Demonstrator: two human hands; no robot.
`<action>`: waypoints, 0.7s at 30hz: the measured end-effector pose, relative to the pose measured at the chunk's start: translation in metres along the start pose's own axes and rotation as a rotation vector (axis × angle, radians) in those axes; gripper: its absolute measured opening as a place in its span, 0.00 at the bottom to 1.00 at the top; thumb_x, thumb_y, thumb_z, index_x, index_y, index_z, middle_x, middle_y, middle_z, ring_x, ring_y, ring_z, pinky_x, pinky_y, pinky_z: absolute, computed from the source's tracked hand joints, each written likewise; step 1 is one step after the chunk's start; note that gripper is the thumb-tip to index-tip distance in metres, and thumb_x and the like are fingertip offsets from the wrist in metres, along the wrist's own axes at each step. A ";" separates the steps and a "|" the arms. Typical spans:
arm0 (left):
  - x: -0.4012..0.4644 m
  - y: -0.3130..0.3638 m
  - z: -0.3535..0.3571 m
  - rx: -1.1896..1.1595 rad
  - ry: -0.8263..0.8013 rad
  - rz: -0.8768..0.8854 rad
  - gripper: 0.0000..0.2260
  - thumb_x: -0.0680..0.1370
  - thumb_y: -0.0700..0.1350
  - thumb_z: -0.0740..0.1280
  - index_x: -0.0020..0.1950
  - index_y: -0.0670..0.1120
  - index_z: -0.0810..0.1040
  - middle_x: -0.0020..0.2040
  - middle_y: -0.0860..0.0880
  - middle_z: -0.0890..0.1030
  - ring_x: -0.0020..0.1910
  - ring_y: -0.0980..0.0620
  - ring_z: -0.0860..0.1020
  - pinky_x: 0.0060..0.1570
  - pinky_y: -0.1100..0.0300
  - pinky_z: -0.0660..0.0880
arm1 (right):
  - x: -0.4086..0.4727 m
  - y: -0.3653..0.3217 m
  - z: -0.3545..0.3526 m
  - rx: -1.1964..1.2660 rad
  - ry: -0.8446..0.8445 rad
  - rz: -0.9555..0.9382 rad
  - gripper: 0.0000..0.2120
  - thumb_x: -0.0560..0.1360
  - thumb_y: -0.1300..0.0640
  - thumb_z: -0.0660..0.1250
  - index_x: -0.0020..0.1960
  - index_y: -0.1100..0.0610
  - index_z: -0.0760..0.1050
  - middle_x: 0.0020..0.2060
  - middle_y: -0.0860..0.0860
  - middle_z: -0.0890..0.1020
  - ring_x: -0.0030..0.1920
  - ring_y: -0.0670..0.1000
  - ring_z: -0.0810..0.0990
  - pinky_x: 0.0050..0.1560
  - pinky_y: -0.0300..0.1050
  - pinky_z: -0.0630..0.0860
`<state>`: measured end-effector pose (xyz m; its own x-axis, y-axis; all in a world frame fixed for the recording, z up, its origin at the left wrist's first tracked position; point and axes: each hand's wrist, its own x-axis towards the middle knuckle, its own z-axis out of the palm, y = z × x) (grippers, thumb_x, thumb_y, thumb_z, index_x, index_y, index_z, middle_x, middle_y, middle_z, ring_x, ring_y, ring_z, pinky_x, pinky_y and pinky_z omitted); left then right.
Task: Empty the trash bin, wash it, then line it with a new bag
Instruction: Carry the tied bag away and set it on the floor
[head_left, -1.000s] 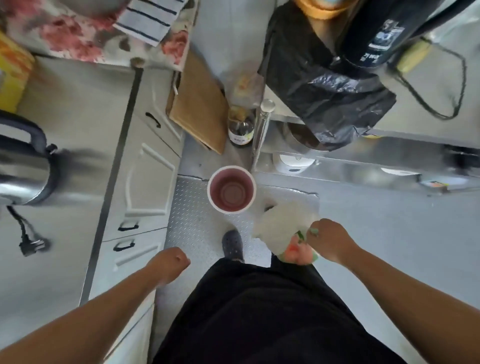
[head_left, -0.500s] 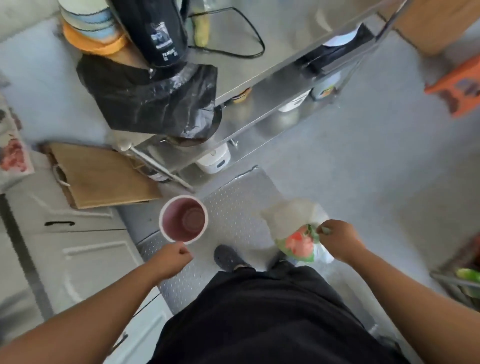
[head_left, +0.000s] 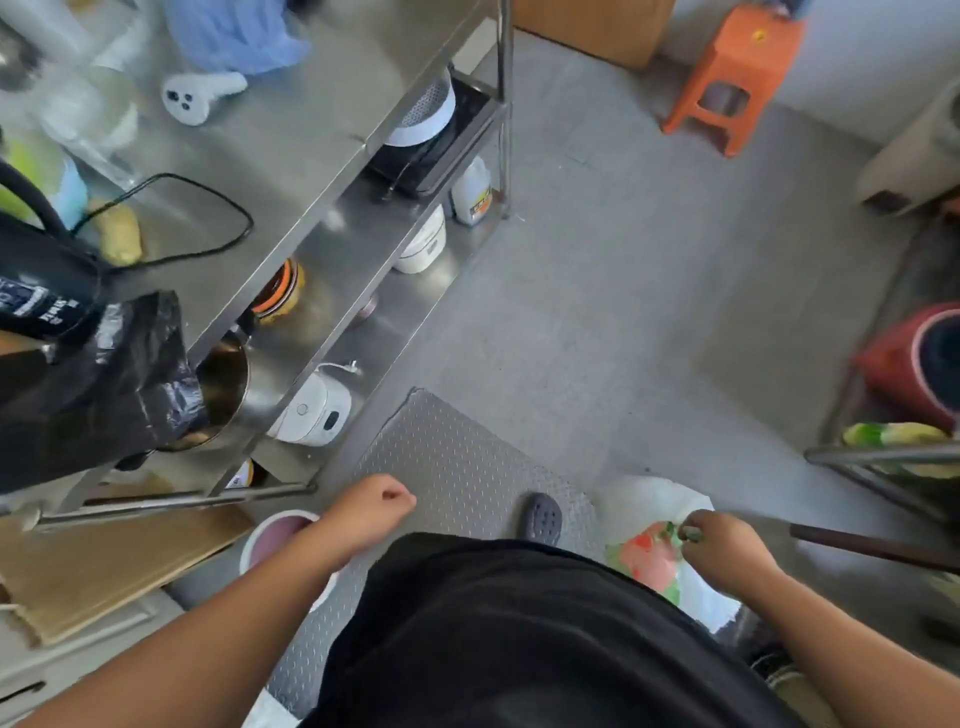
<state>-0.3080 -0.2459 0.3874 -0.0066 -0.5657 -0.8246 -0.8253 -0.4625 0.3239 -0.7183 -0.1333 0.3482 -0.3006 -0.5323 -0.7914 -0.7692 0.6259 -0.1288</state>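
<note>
On the far left I've got a crumpled black plastic bag (head_left: 98, 384) hanging off the edge of the stainless steel shelving table (head_left: 291, 150), with a black cable (head_left: 208, 208) looping across the tabletop above it. Below, leaning at the table's foot, a flat brown cardboard sheet (head_left: 104, 566). On the lower shelves I see a white rice cooker (head_left: 314, 410) and, farther along, a white plastic jug (head_left: 471, 192).

Now the round white bin with the reddish inside (head_left: 278, 532): it sits on the floor at the near left, just beside the cardboard, and my left forearm crosses over it, hiding much of its rim. My left hand (head_left: 371, 512) hangs above the grey diamond-plate floor mat (head_left: 457, 467), fingers curled into a loose fist, gripping nothing.

Centre frame, a dark grey clog (head_left: 540, 517) pokes out on the mat past my black clothing (head_left: 519, 639).

Moving right, my right hand (head_left: 724, 545) has its fingers curled tight, pinching the top of a white plastic bag with pink and green contents (head_left: 652, 551), which hangs near the floor beside my right leg.

Far off, an orange plastic stool (head_left: 737, 73) stands on the grey floor. At the right edge there's a red round container (head_left: 914, 364) and a metal rack (head_left: 883, 462) holding something yellow-green, too blurred to name.
</note>
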 end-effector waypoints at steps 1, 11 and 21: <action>0.003 0.016 0.003 0.004 -0.012 0.000 0.07 0.77 0.51 0.66 0.44 0.50 0.81 0.42 0.52 0.84 0.43 0.51 0.83 0.46 0.54 0.77 | 0.005 0.007 -0.011 0.015 0.004 0.013 0.10 0.73 0.63 0.62 0.50 0.60 0.81 0.45 0.55 0.85 0.45 0.57 0.80 0.41 0.46 0.74; 0.056 0.112 -0.003 0.081 -0.132 0.058 0.04 0.76 0.48 0.63 0.41 0.52 0.73 0.37 0.50 0.72 0.32 0.53 0.67 0.32 0.60 0.65 | 0.078 0.000 -0.108 0.173 0.085 0.058 0.11 0.74 0.62 0.62 0.51 0.64 0.80 0.45 0.59 0.85 0.44 0.59 0.81 0.41 0.50 0.79; 0.160 0.187 -0.088 0.303 -0.205 0.042 0.13 0.78 0.43 0.64 0.34 0.48 0.66 0.35 0.46 0.69 0.36 0.51 0.68 0.38 0.58 0.62 | 0.146 -0.039 -0.221 0.269 0.216 0.146 0.07 0.73 0.61 0.66 0.41 0.51 0.79 0.34 0.46 0.80 0.33 0.48 0.76 0.29 0.40 0.70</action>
<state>-0.4135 -0.4834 0.3566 -0.1319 -0.4175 -0.8990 -0.9514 -0.2014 0.2332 -0.8566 -0.3617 0.3695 -0.5303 -0.5165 -0.6723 -0.5423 0.8162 -0.1993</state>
